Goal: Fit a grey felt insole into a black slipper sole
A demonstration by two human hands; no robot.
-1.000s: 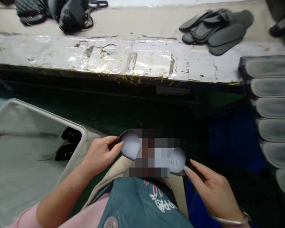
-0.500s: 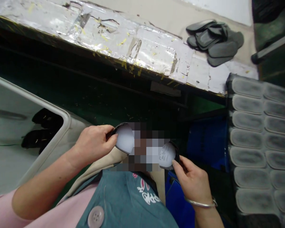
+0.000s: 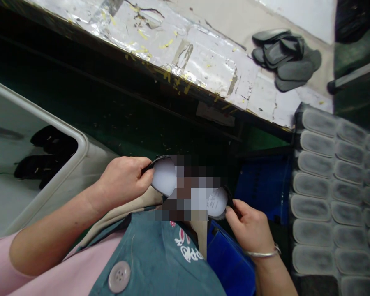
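Observation:
A white insole with a dark edge (image 3: 164, 177) lies across my lap, its middle blurred out. My left hand (image 3: 125, 177) is closed on its left end, thumb and fingers pinching the dark rim. Fingers curled, my right hand (image 3: 249, 226) grips the right end (image 3: 217, 202), where faint print shows on the white face. A metal bangle (image 3: 263, 253) sits on my right wrist. Both hands hold the piece in front of my teal apron (image 3: 160, 263).
A foil-covered workbench (image 3: 185, 57) runs across the top, with a pile of dark insoles (image 3: 285, 55) on it. Rows of grey soles (image 3: 333, 193) are stacked at the right. A white bin (image 3: 61, 135) with black pieces is at the left. A blue crate (image 3: 231, 259) stands below my right hand.
The view has tilted and shifted left, so the bench now runs diagonally. My hands keep their hold on the insole's two ends and have drawn slightly closer to my body.

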